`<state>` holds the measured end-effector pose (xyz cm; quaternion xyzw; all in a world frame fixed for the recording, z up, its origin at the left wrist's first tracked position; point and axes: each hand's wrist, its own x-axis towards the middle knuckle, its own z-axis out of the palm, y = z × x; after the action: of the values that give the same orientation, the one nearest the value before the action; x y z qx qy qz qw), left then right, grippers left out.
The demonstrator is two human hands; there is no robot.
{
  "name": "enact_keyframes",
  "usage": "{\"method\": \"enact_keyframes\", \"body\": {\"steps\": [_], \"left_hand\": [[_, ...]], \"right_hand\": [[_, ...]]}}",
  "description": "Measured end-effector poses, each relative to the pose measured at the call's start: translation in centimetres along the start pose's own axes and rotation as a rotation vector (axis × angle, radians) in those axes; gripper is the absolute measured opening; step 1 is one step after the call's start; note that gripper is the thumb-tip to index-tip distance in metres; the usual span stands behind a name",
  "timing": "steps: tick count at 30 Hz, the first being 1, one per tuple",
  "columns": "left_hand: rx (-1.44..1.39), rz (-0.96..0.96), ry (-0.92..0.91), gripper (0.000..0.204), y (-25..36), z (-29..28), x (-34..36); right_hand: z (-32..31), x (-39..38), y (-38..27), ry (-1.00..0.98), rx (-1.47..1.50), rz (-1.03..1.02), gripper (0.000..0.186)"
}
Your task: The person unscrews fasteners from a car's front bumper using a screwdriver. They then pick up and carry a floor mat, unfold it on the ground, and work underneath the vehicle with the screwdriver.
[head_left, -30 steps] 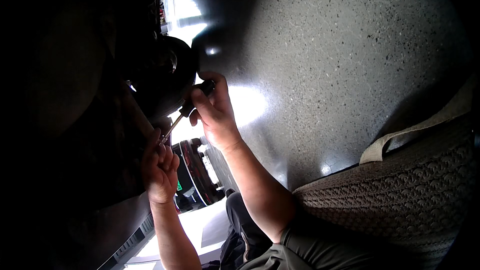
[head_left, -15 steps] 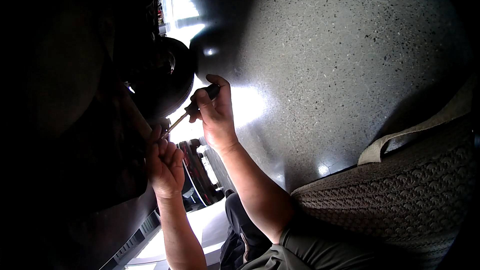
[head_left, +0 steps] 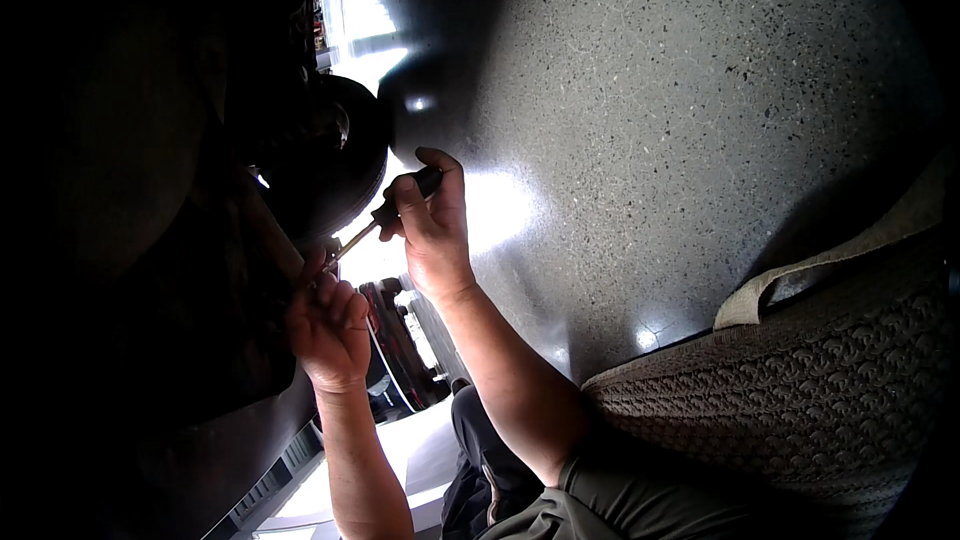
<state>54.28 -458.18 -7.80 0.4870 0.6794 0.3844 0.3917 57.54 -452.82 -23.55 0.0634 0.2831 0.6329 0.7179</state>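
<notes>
My right hand is closed around the black handle of a screwdriver. Its slim metal shaft slants down and left toward the fingertips of my left hand. Those left fingers are curled, with thumb and forefinger close to the shaft's tip; whatever they pinch there is hidden in shadow. Just above the left fingers, a pale tube-like bar runs along the dark underside of a vehicle. Where exactly the tip rests cannot be made out.
A black tyre stands beyond my hands. Speckled grey floor spreads to the right, with a bright light patch near my right wrist. A patterned woven mat with a beige strap lies at lower right.
My left hand has shifted very slightly, its fingers a little more curled near the tip. The right hand keeps its grip on the screwdriver, almost unmoved.
</notes>
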Motion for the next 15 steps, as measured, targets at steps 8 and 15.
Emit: {"method": "enact_keyframes", "body": {"steps": [8,15], "left_hand": [[-0.156,-0.155,0.032,0.016,-1.1,-7.7,-2.4],[0.641,-0.063,0.590,0.035,-2.3,-4.6,-6.9]], "right_hand": [[0.7,-0.7,0.7,0.048,-0.076,0.014,0.043],[-2.0,-2.4,4.3,0.152,-0.149,0.098,0.038]]}}
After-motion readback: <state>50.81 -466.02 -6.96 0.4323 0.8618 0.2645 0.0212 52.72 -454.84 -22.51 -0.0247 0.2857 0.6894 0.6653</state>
